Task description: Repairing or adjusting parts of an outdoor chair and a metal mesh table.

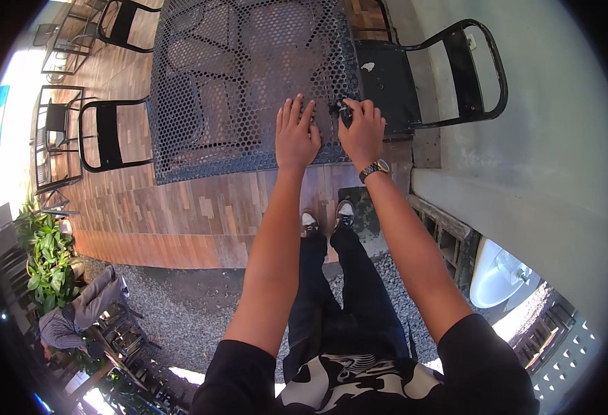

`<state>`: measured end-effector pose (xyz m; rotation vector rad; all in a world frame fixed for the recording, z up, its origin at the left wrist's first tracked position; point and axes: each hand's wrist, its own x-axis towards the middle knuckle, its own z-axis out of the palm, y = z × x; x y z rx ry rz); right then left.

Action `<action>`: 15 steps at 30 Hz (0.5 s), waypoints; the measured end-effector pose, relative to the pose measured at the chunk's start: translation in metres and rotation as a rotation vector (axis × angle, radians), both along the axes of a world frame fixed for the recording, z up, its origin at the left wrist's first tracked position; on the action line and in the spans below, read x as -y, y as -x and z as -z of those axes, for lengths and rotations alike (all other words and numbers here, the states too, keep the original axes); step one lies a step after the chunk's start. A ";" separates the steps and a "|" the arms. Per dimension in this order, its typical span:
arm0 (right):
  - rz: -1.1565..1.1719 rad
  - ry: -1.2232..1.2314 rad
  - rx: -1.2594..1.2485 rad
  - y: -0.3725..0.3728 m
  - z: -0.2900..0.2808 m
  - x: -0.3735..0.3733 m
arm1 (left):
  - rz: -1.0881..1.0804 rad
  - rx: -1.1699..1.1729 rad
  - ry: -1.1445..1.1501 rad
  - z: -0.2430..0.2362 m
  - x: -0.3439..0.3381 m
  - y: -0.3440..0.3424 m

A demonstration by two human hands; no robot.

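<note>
My left hand [295,135] lies flat near the front edge of a dark table with a perforated metal top [179,155], its fingers stretched out and holding nothing. Close beside it, my right hand [364,131] is closed around a small black object [346,115] at the table's right corner. Most of that object is hidden by the fingers, and its kind cannot be made out. A dark watch [374,170] circles my right wrist.
A black metal chair [463,76] touches the table's right side by a pale wall [546,124]. Another chair [116,135] stands at the left. Below are a wooden floor [200,211], gravel [179,311], plants [48,266], a white washbasin [487,277] and a seated person [76,318].
</note>
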<state>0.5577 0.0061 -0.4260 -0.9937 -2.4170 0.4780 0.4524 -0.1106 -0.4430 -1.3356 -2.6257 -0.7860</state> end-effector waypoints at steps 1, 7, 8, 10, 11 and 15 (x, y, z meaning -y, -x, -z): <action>0.000 0.003 0.000 -0.004 0.000 0.003 | 0.010 -0.001 -0.001 0.000 0.000 -0.001; -0.067 0.027 0.037 -0.019 0.006 0.025 | 0.002 0.019 0.004 0.007 0.005 0.001; -0.030 0.031 0.028 -0.013 0.006 0.024 | 0.003 0.021 0.007 0.007 0.007 0.001; 0.005 0.007 0.019 -0.007 0.002 0.016 | -0.008 0.018 0.003 0.004 0.003 -0.002; 0.017 0.010 0.019 -0.004 0.003 0.015 | -0.001 -0.010 0.003 0.005 0.002 0.001; 0.109 0.004 0.031 0.001 0.005 0.018 | 0.006 -0.023 -0.012 0.009 0.001 0.000</action>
